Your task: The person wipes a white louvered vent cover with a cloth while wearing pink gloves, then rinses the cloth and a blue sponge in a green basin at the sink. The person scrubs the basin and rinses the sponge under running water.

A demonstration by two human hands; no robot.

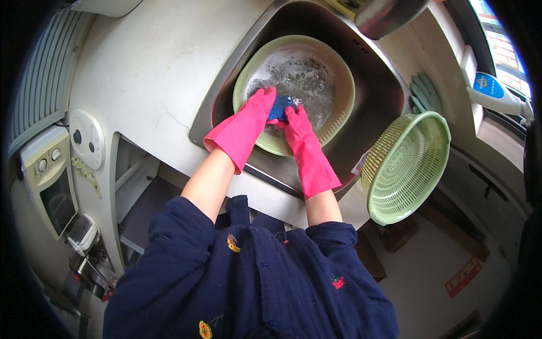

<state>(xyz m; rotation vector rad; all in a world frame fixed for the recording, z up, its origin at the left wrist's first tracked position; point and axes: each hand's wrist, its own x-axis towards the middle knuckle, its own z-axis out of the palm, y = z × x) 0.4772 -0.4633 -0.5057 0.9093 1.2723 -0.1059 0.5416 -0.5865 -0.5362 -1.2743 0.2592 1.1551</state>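
Both of my hands wear long pink rubber gloves. A blue scrubbing pad or cloth (280,106) lies between them, wet and with foam on its upper right side; its exact kind is unclear. My left hand (260,104) grips its left side, and my right hand (294,116) holds its right end. They work over a light green plastic basin (349,95), close to its near rim. Inside the basin is soapy water (311,78) with bubbles and foam. The basin stands in a stainless steel sink (377,80).
A green plastic colander (408,167) leans at the sink's right. Beyond it are a pale green glove (425,93) and a white detergent bottle (493,91). A metal vessel (389,17) juts over the sink's far edge. The white countertop (169,63) extends left.
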